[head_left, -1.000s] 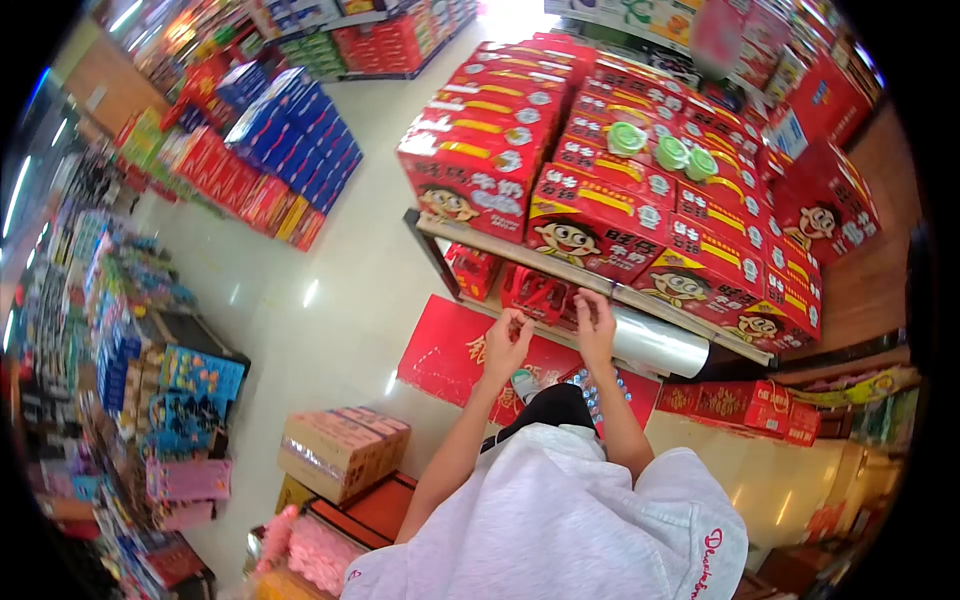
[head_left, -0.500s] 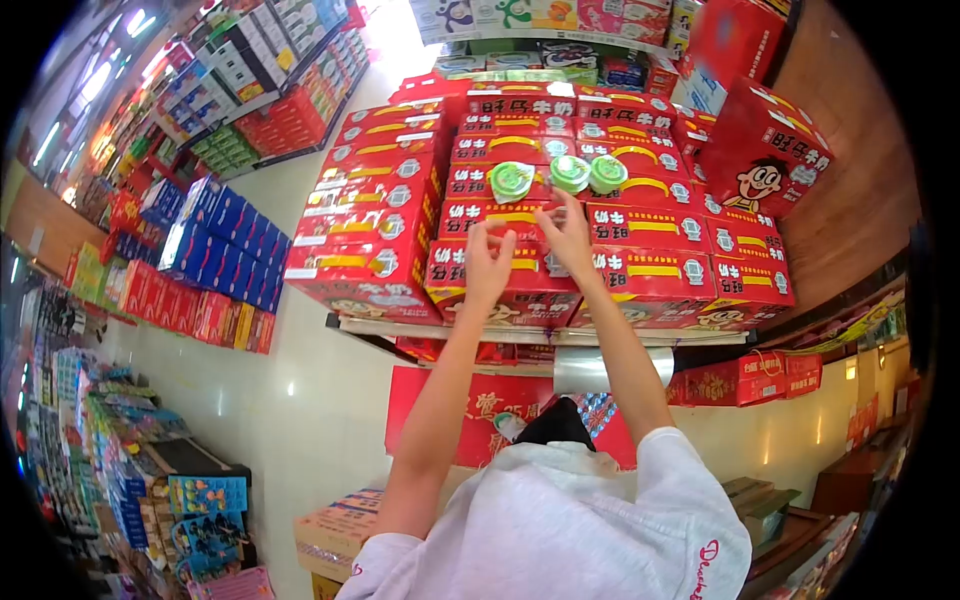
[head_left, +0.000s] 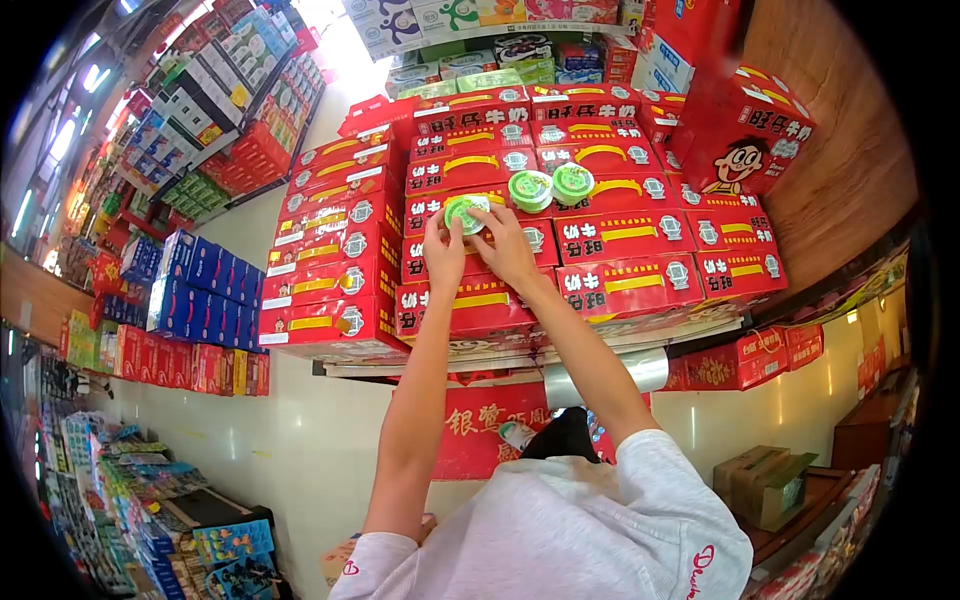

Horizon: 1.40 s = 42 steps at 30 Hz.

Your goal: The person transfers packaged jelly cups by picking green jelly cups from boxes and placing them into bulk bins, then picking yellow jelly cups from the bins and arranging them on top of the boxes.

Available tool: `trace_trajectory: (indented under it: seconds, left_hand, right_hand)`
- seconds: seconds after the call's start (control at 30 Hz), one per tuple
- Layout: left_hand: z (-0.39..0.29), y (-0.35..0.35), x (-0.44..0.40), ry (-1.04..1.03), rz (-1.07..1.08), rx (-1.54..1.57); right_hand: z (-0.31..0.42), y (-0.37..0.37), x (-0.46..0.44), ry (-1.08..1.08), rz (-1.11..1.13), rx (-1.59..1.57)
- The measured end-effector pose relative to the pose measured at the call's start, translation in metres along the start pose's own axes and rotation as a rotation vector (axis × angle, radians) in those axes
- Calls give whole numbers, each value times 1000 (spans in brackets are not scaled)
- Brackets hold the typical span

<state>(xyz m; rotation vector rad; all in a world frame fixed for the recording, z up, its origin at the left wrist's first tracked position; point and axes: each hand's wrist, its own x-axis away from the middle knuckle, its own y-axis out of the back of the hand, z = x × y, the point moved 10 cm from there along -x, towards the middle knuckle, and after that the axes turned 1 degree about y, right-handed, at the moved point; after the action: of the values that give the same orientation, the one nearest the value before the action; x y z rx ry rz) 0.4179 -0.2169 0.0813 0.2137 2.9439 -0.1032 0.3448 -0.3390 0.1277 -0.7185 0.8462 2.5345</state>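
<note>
Three round cups with green-and-white lids sit in a row on top of red milk cartons (head_left: 480,262). Around the leftmost cup (head_left: 464,212) both of my hands are closed. My left hand (head_left: 444,254) has its fingers at the cup's left and near side. From the right, my right hand (head_left: 507,246) presses its thumb and fingers to the same cup. Just beyond the right fingertips stands the middle cup (head_left: 530,191), close beside the right-hand cup (head_left: 573,184). The cup's underside is hidden by my fingers.
More red cartons (head_left: 335,262) are stacked at the left, and a tilted carton (head_left: 745,140) with a cartoon face stands at the right. Blue boxes (head_left: 205,290) and a loaded shelf (head_left: 215,90) are further left. A cardboard box (head_left: 765,485) lies at lower right.
My hands have moved forward and left from the space in front of the cups onto the leftmost cup. The camera view has shifted, so the cups appear further left.
</note>
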Motion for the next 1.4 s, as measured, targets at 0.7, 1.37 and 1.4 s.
trace_trajectory:
  seconds: [0.7,1.37,1.4]
  left_hand:
    - [-18,210,293,207,-366,81]
    - [-62,353,591,107,-1192,-36]
    - [-64,355,607,105,-1247,-68]
  right_hand:
    - [172,-127,223,-332,604,-1110]
    - [357,-225,430,-302,1279,-1031]
    - [369,-224,435,-243,1262,-1027]
